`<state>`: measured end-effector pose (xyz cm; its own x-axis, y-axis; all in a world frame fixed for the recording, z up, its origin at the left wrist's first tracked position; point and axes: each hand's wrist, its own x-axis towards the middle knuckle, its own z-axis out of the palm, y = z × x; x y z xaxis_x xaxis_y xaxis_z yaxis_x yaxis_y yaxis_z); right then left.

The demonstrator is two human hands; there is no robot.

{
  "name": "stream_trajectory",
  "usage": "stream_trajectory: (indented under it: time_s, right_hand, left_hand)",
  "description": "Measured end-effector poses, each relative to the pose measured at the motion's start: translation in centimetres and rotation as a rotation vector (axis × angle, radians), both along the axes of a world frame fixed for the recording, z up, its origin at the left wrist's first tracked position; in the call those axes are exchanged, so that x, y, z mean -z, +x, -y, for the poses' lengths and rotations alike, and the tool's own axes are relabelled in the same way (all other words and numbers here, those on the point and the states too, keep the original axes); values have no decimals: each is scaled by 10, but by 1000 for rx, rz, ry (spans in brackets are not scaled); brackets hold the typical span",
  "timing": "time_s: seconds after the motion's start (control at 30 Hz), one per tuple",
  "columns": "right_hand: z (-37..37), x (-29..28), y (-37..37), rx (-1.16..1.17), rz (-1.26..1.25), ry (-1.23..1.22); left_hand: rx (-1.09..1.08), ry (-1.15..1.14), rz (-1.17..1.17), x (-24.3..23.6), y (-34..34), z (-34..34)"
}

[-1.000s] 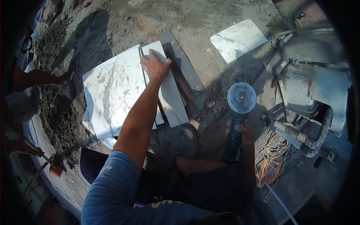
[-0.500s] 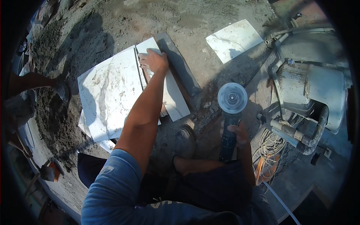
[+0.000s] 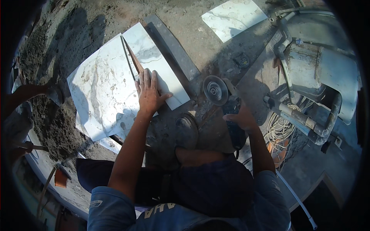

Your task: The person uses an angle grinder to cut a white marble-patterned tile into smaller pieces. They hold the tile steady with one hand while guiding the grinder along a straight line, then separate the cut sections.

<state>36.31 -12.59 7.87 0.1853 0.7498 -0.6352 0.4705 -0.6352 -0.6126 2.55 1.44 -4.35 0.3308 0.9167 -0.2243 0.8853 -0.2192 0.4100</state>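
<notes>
My left hand lies flat with its fingers spread on a narrower white marbled tile piece. Its fingertips are by the wedge-shaped gap beside a large white marbled tile, which has dirt on its face. My right hand is wrapped round the dark body of an angle grinder. The grinder's round disc is tilted, to the right of the narrower piece and apart from it. Whether the disc is spinning I cannot tell.
A dark grey slab lies beyond the narrower piece. Another white tile rests on the dirt farther off. At right are a pale tank, pipes and coiled cable. Another person's arm shows at left.
My left hand has slid nearer along the narrower piece, which now sits at an angle to the large tile. My right hand has shifted the grinder left, and its disc has tilted.
</notes>
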Motion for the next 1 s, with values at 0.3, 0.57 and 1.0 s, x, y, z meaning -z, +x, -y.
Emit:
stream_trajectory:
  time_s: [0.3,0.57,1.0]
  right_hand:
    - [-11,10,-30,-243,180,-251]
    - [-2,15,-36,-289,264,-276]
    - [2,23,-36,-344,308,-279]
  left_hand:
    - [18,-107,-83,-8,11,-22]
    - [16,-74,-48,1,9,-21]
    - [19,-100,-76,0,10,-23]
